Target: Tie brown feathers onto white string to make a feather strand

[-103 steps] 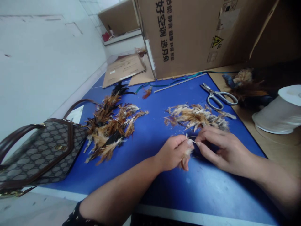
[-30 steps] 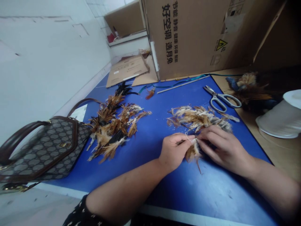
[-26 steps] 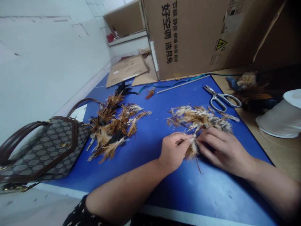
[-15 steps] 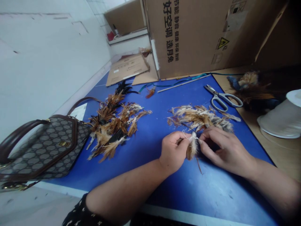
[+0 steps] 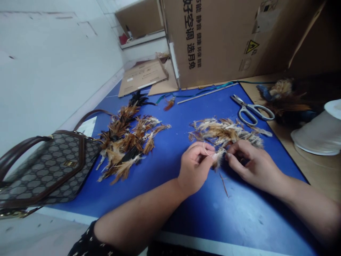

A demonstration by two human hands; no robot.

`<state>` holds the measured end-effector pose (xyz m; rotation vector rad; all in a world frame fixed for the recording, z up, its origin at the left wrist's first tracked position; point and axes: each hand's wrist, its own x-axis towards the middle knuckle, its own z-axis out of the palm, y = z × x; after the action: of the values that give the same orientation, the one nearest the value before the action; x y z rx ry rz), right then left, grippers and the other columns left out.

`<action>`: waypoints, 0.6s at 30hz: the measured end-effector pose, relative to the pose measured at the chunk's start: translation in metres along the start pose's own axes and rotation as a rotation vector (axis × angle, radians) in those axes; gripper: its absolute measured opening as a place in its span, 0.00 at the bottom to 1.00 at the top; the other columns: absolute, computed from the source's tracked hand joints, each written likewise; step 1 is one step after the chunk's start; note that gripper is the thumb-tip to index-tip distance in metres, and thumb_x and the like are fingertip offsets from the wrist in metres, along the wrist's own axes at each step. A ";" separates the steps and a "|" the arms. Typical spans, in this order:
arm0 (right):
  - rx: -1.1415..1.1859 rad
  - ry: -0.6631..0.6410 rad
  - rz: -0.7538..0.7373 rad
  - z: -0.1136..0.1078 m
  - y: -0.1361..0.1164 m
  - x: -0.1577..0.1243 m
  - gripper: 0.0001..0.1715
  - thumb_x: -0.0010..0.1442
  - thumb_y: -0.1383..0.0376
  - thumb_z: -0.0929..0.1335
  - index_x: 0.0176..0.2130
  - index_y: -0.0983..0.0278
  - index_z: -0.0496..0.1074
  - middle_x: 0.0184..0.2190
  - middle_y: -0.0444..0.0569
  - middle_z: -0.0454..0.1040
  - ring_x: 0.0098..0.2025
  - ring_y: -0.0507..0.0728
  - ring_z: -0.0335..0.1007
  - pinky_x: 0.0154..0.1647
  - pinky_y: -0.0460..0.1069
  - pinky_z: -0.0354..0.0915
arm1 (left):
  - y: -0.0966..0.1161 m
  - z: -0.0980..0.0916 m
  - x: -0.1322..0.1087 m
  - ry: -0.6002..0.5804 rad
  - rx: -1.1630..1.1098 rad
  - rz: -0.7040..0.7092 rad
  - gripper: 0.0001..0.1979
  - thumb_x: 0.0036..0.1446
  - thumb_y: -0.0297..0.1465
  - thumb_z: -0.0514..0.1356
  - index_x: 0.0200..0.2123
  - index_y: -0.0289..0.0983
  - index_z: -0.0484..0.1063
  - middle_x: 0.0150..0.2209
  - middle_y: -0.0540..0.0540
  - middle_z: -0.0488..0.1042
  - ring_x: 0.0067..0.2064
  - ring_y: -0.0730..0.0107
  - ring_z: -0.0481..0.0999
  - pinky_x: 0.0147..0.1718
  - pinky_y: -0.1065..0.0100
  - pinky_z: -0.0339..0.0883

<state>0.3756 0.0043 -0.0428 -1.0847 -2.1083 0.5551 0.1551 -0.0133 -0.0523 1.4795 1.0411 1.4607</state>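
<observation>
Between thumb and forefinger, my left hand [image 5: 195, 167] pinches a small bundle of pale and brown feathers [image 5: 218, 159]. A thin white thread [image 5: 205, 149] loops up over the left fingers. My right hand [image 5: 250, 161] is closed in a pinch at the bundle's right side, where a bit of thread seems to run to its fingertips. Just beyond both hands lies a loose pile of cream and tan feathers [image 5: 226, 131]. A thin brown feather scrap [image 5: 224, 185] rests on the blue mat [image 5: 165, 170] below the bundle.
A larger heap of brown and black feathers [image 5: 125, 142] lies left, beside a patterned handbag [image 5: 53, 167]. Scissors [image 5: 252, 110] lie at the back right, near a white spool [image 5: 317, 133]. A big cardboard box [image 5: 226, 42] stands behind, with flat cardboard [image 5: 142, 76] next to it.
The feather bundle has turned and lifted slightly, so less of it hangs below my left fingers. The thread loop has shifted left over that hand. The camera view has moved a little.
</observation>
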 end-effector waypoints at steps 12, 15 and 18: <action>-0.009 -0.201 -0.257 -0.004 -0.003 0.004 0.10 0.77 0.66 0.66 0.44 0.63 0.78 0.33 0.49 0.77 0.32 0.56 0.76 0.34 0.48 0.69 | 0.021 0.000 -0.007 -0.218 -0.100 -0.153 0.10 0.68 0.38 0.66 0.36 0.40 0.72 0.39 0.42 0.85 0.32 0.69 0.80 0.38 0.62 0.79; -0.127 -0.152 -0.317 -0.005 -0.002 0.000 0.11 0.76 0.69 0.65 0.45 0.64 0.78 0.32 0.49 0.76 0.31 0.56 0.75 0.33 0.49 0.68 | 0.019 -0.002 -0.005 -0.213 -0.005 -0.185 0.08 0.66 0.34 0.66 0.34 0.41 0.73 0.34 0.46 0.83 0.33 0.68 0.80 0.38 0.63 0.78; -0.215 -0.109 -0.365 -0.007 -0.001 -0.003 0.11 0.75 0.70 0.65 0.46 0.64 0.78 0.32 0.48 0.76 0.31 0.56 0.75 0.34 0.49 0.67 | 0.016 -0.005 -0.001 -0.201 0.060 -0.172 0.06 0.64 0.30 0.65 0.33 0.42 0.73 0.30 0.49 0.80 0.34 0.66 0.81 0.42 0.62 0.78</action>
<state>0.3814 0.0022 -0.0388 -0.7649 -2.4303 0.2195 0.1503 -0.0203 -0.0378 1.5046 1.0668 1.1448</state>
